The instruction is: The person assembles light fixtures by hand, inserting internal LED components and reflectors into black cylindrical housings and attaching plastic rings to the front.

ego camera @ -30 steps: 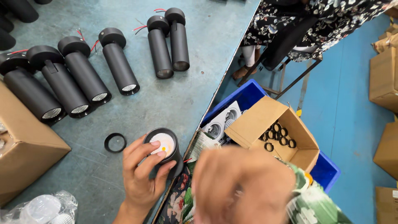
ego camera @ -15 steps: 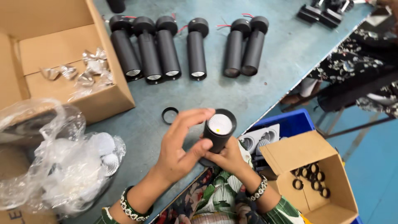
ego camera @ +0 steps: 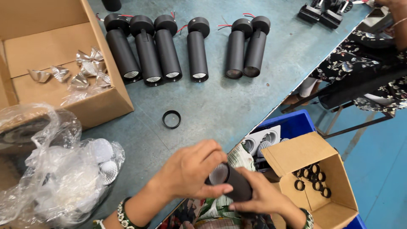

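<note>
While both hands meet low in the frame, just off the table's (ego camera: 237, 114) near edge, they share one black lamp tube (ego camera: 235, 185). Left hand (ego camera: 190, 169): fingers curled together over the tube's front end, thumb beneath, clamped on it; the ribbed lens face shows between fingers and thumb. Right hand (ego camera: 265, 197): fingers wrapped around the tube's rear from below, gripping it. Tube lies tilted, lens end toward the upper left.

Just above the left hand, a black ring (ego camera: 171, 119) lies flat on the table, apart from everything. Upper centre: six finished tubes (ego camera: 197, 51) lie in a row, lens ends toward the viewer, red and white wires at their heads. Upper left: open carton (ego camera: 101, 106) holding silver reflectors (ego camera: 85, 68). Lower left: clear plastic bag (ego camera: 51, 169) with white lenses inside. Lower right: small carton (ego camera: 335, 203) of more black rings, resting on a blue bin (ego camera: 292, 125). Upper right: another person's patterned sleeve (ego camera: 360, 63).
</note>
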